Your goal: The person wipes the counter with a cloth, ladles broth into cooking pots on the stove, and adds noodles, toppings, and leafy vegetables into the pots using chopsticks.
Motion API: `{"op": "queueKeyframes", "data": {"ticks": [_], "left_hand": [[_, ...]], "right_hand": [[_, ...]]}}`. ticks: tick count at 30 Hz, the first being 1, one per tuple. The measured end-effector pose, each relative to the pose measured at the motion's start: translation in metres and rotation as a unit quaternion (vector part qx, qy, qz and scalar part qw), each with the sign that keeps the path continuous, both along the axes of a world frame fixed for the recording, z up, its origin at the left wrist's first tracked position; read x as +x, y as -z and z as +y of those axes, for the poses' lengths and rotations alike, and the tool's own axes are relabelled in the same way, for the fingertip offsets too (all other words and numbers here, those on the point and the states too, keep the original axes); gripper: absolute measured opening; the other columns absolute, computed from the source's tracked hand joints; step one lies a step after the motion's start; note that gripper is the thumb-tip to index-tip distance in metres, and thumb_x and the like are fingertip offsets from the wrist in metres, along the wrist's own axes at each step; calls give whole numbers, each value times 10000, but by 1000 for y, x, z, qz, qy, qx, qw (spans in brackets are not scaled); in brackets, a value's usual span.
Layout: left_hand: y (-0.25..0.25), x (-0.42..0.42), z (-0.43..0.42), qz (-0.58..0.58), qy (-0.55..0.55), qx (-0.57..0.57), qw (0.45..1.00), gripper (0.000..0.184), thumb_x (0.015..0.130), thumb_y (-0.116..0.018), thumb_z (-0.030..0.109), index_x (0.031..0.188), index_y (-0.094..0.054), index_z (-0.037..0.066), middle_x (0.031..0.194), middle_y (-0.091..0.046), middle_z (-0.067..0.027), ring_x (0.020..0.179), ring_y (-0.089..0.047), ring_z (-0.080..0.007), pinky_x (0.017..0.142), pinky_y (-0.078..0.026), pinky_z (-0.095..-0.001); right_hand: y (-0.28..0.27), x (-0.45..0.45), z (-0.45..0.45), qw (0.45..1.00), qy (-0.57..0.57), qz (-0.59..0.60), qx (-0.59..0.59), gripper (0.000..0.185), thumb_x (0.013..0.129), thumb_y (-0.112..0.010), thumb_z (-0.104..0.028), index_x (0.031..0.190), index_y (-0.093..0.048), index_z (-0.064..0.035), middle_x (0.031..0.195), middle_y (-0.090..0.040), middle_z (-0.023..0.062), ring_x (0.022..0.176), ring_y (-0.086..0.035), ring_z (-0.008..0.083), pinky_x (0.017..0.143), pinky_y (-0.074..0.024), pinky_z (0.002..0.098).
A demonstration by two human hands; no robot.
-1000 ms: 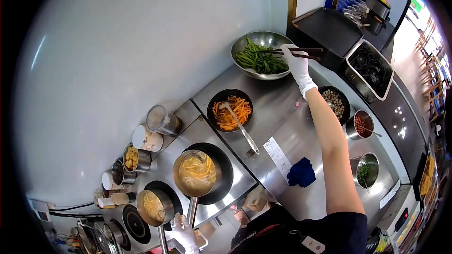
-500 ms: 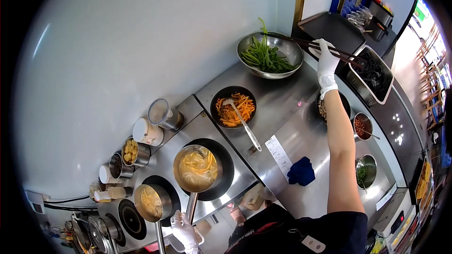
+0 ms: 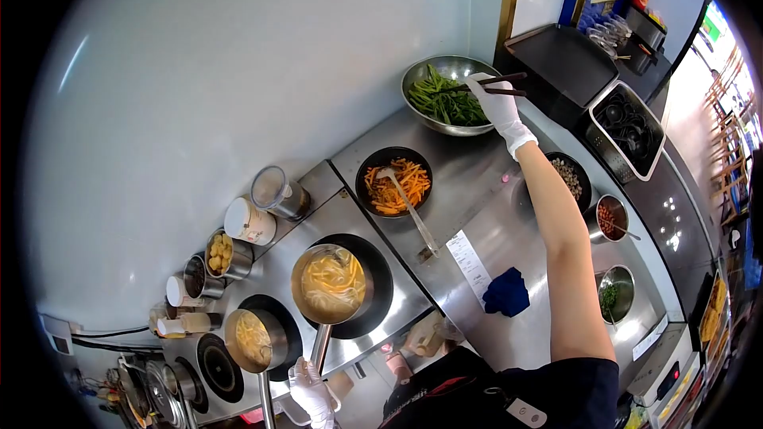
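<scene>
My right hand (image 3: 494,107), in a white glove, grips a pair of long dark chopsticks (image 3: 507,84). Their tips reach into leafy green vegetables (image 3: 447,98) in a wide steel bowl (image 3: 455,125). Low in the view, my gloved left hand (image 3: 310,393) is closed at the handle of a saucepan (image 3: 320,348); its fingers are partly hidden. Noodles in broth (image 3: 332,280) fill that pan, which sits on a black round burner. To its left is a smaller saucepan (image 3: 280,343) with similar contents.
Shredded carrots (image 3: 404,185) and a spatula lie in a black bowl (image 3: 359,183) on the steel counter. Beside a paper slip (image 3: 469,266) rests a dark blue cloth (image 3: 506,292). Jars and tins (image 3: 250,221) line the wall; small topping bowls (image 3: 617,294) stand at the right.
My right hand has moved left and closer to the steel bowl. The chopsticks, which had a strand of greens raised, now point down into the bowl. My left hand stays by the saucepan handle.
</scene>
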State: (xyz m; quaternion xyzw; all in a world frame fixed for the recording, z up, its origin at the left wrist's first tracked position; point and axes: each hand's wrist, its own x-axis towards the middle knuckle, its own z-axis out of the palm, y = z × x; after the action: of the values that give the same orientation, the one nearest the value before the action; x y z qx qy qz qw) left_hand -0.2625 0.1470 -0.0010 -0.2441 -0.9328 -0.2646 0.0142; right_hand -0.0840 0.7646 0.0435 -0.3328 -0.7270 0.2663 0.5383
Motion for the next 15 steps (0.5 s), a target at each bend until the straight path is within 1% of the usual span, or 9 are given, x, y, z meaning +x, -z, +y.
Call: {"op": "queueKeyframes", "data": {"ticks": [2, 5, 6, 7, 8, 9, 11, 13, 15], "left_hand": [[5, 1, -1, 13, 5, 12, 1000, 203, 865, -628, 104, 1018, -641, -30, 832, -619, -122, 704, -611, -261, 646, -500, -345], [6, 1, -1, 43, 22, -14, 999, 200, 870, -624, 111, 1012, -641, -29, 841, -621, -133, 718, -622, -269, 650, -503, -349], [5, 1, 0, 42, 21, -16, 999, 200, 869, -625, 112, 1011, -642, -27, 844, -623, -136, 721, -626, -272, 653, -504, -351], [3, 1, 1, 41, 20, -18, 999, 200, 867, -626, 113, 1010, -642, -26, 847, -625, -139, 724, -630, -275, 655, -504, -354], [1, 2, 2, 40, 20, -20, 999, 200, 866, -628, 114, 1010, -643, -25, 851, -627, -142, 728, -634, -278, 657, -505, -356], [2, 1, 2, 45, 22, -21, 999, 200, 865, -628, 114, 1009, -644, -24, 852, -629, -143, 728, -634, -281, 658, -505, -357], [5, -1, 0, 56, 27, -23, 998, 199, 862, -629, 113, 1007, -646, -22, 856, -632, -145, 730, -636, -286, 661, -506, -360], [13, -4, -3, 52, 29, -16, 998, 200, 859, -633, 116, 1006, -648, -20, 859, -635, -149, 729, -635, -293, 662, -507, -365], [15, -5, -3, 48, 31, -12, 998, 204, 856, -637, 120, 1004, -651, -20, 859, -637, -154, 730, -634, -300, 663, -508, -369]], "right_hand": [[0, -4, 3, 998, 19, -33, 50, 134, 854, -609, -134, 838, -671, -16, 659, -642, 91, 638, -637, 157, 598, -476, 294], [0, -1, 11, 999, 32, -6, 17, 151, 864, -595, -138, 827, -664, -9, 673, -654, 91, 641, -643, 155, 589, -475, 294], [-3, 2, 9, 999, 49, 17, -12, 178, 871, -591, -157, 822, -658, 0, 683, -660, 93, 630, -638, 150, 587, -477, 289], [0, 8, 18, 998, 66, -20, -5, 181, 861, -616, -171, 829, -656, 2, 697, -665, 85, 628, -635, 141, 596, -479, 282], [0, 11, 20, 991, 59, 91, -76, 164, 851, -629, -159, 825, -652, 1, 694, -659, 75, 628, -633, 141, 586, -482, 282], [0, 15, 22, 967, 51, 201, -146, 148, 842, -643, -147, 821, -648, 0, 690, -654, 66, 628, -632, 141, 575, -485, 282], [-3, 29, 24, 925, 71, 329, -176, 102, 817, -661, -81, 811, -622, 13, 775, -633, 73, 642, -632, 190, 544, -528, 299], [5, 50, 34, 883, 68, 407, -223, 96, 822, -647, -64, 837, -615, 26, 815, -641, 102, 657, -639, 218, 576, -567, 339], [2, 63, 26, 856, 86, 450, -239, 79, 835, -621, -39, 850, -606, 37, 810, -639, 125, 664, -641, 240, 591, -588, 380]]}}
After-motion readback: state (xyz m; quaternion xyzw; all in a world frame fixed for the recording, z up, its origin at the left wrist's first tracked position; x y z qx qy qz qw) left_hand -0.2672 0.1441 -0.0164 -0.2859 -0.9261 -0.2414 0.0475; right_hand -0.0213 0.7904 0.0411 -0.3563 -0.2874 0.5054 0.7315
